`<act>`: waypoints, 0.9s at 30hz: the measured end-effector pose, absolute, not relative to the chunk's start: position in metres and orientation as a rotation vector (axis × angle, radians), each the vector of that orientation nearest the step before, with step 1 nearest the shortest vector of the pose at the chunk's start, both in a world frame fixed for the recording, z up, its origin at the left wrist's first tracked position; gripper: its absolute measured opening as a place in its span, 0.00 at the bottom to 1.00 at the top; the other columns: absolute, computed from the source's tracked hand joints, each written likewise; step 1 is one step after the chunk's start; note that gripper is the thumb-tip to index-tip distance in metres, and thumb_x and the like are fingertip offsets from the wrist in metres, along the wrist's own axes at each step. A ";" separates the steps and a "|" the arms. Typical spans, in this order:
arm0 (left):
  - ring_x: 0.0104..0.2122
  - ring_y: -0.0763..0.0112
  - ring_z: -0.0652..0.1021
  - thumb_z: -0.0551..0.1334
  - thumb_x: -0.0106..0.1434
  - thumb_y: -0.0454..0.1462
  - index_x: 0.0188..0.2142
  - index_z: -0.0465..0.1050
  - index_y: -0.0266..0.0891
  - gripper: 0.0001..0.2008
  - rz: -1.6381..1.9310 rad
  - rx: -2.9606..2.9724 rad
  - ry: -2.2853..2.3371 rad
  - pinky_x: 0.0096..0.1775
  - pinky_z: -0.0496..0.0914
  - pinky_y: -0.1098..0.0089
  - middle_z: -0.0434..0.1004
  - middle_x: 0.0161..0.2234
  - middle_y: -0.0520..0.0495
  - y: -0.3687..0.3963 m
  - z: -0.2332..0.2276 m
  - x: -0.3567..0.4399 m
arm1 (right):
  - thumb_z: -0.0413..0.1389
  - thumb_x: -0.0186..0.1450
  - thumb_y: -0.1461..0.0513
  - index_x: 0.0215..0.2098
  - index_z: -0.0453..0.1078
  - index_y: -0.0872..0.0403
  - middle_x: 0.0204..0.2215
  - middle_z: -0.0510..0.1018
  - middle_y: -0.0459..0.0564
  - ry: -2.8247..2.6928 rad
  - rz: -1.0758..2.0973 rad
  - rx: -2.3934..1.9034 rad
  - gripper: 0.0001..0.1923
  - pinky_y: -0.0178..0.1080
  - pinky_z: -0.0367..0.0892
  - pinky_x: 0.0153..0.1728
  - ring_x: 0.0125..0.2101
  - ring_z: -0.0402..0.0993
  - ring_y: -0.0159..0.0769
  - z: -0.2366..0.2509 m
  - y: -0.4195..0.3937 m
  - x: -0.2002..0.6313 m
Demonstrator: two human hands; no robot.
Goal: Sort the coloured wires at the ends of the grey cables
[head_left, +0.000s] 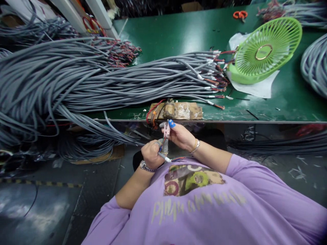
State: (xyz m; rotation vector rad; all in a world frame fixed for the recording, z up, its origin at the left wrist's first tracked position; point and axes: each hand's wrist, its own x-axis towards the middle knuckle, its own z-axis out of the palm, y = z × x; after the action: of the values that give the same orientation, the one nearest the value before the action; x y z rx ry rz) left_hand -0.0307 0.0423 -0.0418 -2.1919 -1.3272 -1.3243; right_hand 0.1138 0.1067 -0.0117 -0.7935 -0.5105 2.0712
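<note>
My left hand [150,153], a watch on its wrist, is closed round a grey cable [161,155]. One cable end with a white sleeve [167,159] and loose coloured wires [178,159] sticks out below it, towards my shirt. My right hand [181,136] is pinched on a small pale pink piece [166,130], its kind unclear. A blue cover [171,123] sits on one of its fingertips. Thin coloured wires [161,147] run between the pink piece and my left fist. Both hands are just off the bench's front edge.
Many grey cables [127,85] lie along the green bench [163,30], their stripped ends by a green fan [268,51]. A wooden block with a fixture [189,110] sits at the front edge. Orange-handled scissors [240,15] and a cable coil [316,64] lie on the right.
</note>
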 end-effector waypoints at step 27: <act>0.24 0.71 0.79 0.63 0.59 0.50 0.39 0.73 0.36 0.20 -2.443 -1.934 -3.136 0.18 0.58 0.77 0.81 0.36 0.41 0.022 -0.044 -0.029 | 0.66 0.52 0.51 0.30 0.71 0.57 0.24 0.74 0.45 -1.174 1.956 -1.021 0.19 0.30 0.58 0.23 0.22 0.62 0.24 -0.050 0.093 0.148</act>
State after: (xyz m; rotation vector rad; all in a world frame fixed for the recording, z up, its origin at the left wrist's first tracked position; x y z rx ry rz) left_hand -0.0288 0.0215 -0.0442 -1.9340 -3.1364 -2.4427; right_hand 0.1485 0.0930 -0.0502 -1.0212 -1.1736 1.9556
